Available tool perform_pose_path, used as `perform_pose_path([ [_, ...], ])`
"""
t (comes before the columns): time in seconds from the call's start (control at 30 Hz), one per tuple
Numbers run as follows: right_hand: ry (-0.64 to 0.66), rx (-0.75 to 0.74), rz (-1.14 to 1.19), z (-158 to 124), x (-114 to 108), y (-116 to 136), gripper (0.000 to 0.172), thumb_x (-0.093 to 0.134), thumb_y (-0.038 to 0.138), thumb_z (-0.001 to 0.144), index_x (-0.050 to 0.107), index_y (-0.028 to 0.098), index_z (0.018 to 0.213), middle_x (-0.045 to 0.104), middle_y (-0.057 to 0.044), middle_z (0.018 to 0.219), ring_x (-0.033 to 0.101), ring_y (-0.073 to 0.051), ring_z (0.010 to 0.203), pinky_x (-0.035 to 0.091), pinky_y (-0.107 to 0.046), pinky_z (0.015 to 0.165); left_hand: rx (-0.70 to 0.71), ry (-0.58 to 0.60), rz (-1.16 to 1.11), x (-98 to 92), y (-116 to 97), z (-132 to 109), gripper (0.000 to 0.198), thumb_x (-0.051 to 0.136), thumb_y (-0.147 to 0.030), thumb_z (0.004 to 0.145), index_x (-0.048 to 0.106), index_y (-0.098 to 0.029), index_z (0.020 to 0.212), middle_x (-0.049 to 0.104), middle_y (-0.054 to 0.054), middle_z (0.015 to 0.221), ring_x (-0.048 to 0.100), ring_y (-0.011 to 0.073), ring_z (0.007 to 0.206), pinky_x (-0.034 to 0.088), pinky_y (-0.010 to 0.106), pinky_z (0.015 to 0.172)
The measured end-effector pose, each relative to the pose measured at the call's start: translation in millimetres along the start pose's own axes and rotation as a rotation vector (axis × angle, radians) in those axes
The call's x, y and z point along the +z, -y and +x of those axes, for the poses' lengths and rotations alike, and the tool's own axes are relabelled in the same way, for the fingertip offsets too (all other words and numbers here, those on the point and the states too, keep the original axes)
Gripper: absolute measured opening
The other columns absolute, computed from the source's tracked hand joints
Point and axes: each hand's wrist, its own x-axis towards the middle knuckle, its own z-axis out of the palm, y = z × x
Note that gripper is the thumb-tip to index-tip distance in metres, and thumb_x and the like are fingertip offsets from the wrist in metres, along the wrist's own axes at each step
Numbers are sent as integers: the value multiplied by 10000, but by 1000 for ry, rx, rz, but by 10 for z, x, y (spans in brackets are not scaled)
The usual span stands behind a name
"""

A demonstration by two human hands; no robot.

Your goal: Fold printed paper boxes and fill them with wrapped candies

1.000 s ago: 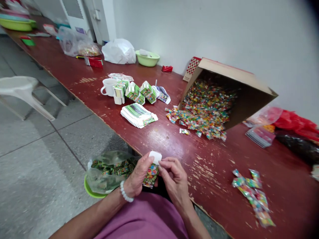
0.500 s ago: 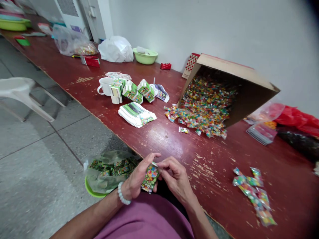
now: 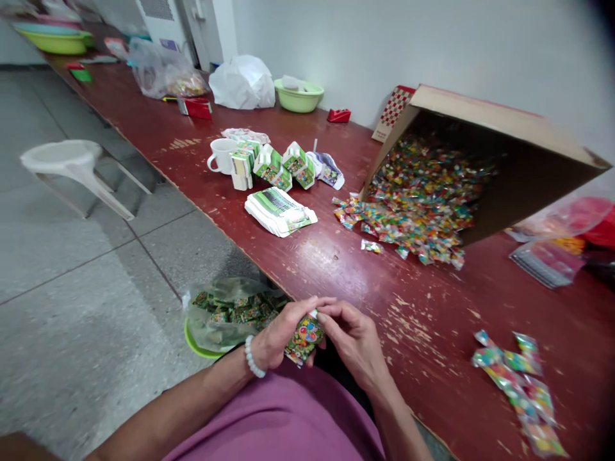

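My left hand (image 3: 281, 333) and my right hand (image 3: 353, 339) meet over my lap at the table's near edge, both closed on a small colourful printed box (image 3: 304, 336). My right fingertips pinch its top end. A white bead bracelet (image 3: 251, 357) circles my left wrist. Just left of my hands a green basin (image 3: 196, 342) lined with a clear bag holds several finished boxes. A small pile of candy packets (image 3: 516, 381) lies on the table to my right.
A long red-brown table (image 3: 336, 262) carries a tipped cardboard carton (image 3: 500, 153) spilling candy packets, a stack of flat box blanks (image 3: 280, 211), folded boxes (image 3: 269, 168), a white mug (image 3: 221, 155), bags and a green bowl (image 3: 298, 98). A white plastic stool (image 3: 72, 166) stands on the floor at left.
The box's white top flap, open a second ago, has been folded down. My hands have stayed on the box, and the view has shifted slightly.
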Motion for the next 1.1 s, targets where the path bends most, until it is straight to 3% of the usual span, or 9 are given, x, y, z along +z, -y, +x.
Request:
perform_pose_path([
  [0.13,28,-242,-326,-126,19,-87,227,646,402,897,672,269,1079,653,-87,1123,631,-250,1031,529,-390,855,6,-19,-200,-36,12,54,392,577,-323,823,671,-177,1175,704,53,867,636,138,587,496,216,477],
  [0.3,-20,-381,-687,-173,137,-238,983,879,435,606,392,275,1445,486,-162,1420,471,-392,1257,407,-574,1002,75,-106,-254,-14,38,108,364,594,-357,852,635,-212,1183,671,19,770,628,145,587,486,226,498],
  [0.43,-46,-437,-706,-135,206,-259,899,767,252,708,316,278,1486,530,-142,1357,504,-361,1220,423,-558,999,137,-117,-315,20,106,155,330,656,-413,851,645,-174,1077,670,23,816,659,143,701,525,238,651],
  [0.6,-73,-464,-607,-155,138,-196,983,801,417,723,233,281,1513,426,-160,1433,441,-370,1292,445,-545,999,179,-86,-180,-33,-238,-110,434,618,-495,857,579,-216,1188,666,14,742,618,154,507,474,256,468],
  [0.7,-255,-362,-535,-177,58,-169,871,740,444,791,263,277,1500,405,-163,1443,470,-355,1262,453,-543,978,587,-220,-95,-57,-633,-455,413,560,-529,879,596,-231,1163,667,5,690,628,170,490,477,276,479],
  [0.77,-338,-293,-488,-178,38,-147,733,691,389,839,328,280,1466,455,-150,1399,528,-321,1182,464,-530,958,756,-176,-70,-28,-765,-600,569,488,-672,858,594,-252,1226,570,-40,538,545,143,366,444,271,435],
  [0.9,-317,-224,-289,-177,43,-86,614,653,345,867,396,299,1423,482,-128,1382,580,-267,1110,509,-466,926,503,-225,121,9,-715,-533,535,613,-555,848,552,-213,1254,604,-27,551,563,140,404,439,243,444],
  [1.03,-378,-110,-136,-210,-70,-93,501,649,368,877,494,297,1348,532,-106,1348,621,-213,1003,551,-366,827,665,-338,124,-216,-672,-316,422,491,-550,900,532,-212,1148,683,11,696,645,176,522,509,282,505],
  [1.1,-411,-23,-125,-221,-139,-139,449,678,396,853,573,265,1269,602,-94,1259,626,-189,915,549,-329,788,609,-393,196,-355,-585,-231,379,507,-536,886,536,-190,1039,666,6,685,633,155,497,485,244,469],
])
